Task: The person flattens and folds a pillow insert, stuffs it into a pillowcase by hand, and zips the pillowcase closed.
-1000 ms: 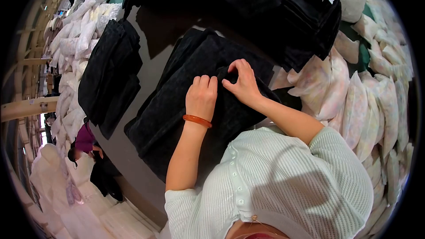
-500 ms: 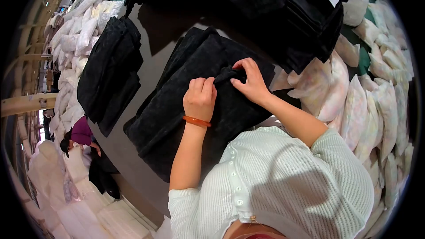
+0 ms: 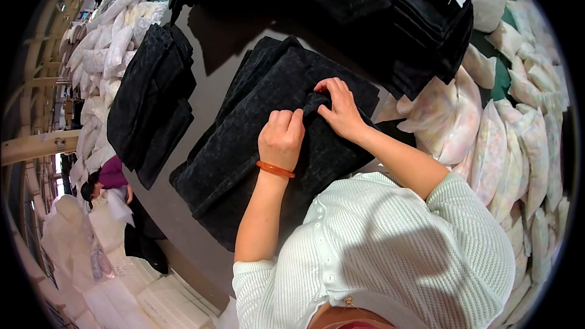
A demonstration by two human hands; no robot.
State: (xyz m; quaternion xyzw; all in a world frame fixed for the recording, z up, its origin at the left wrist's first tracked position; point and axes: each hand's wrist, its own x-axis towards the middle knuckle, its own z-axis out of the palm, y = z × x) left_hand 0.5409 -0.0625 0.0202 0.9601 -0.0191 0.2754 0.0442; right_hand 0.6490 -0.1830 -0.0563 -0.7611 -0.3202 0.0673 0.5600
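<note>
Right in front of me on the grey table (image 3: pixel 167 207) lies a pile of folded black garments (image 3: pixel 244 152); their exact kind is hard to tell. My left hand (image 3: pixel 281 137), with an orange bangle at the wrist, is closed with its fingertips pinching the top garment's cloth. Just to the right, my right hand (image 3: pixel 337 108) grips a raised, bunched bit of the same cloth (image 3: pixel 312 103) between thumb and fingers. Both hands are close together near the upper right of the pile.
Another stack of black garments (image 3: pixel 152 97) is at the left, and a taller black stack (image 3: pixel 408 30) rises at the far side. Stuffed pale bags (image 3: pixel 487 152) are heaped on the right, more bags (image 3: pixel 103 58) on the left. A person in purple (image 3: pixel 113 173) is at the lower left.
My left hand has shifted slightly right with its grip on the cloth. My right hand has moved a little left, and the bunched cloth is more gathered. The person in purple now has white material by the arm.
</note>
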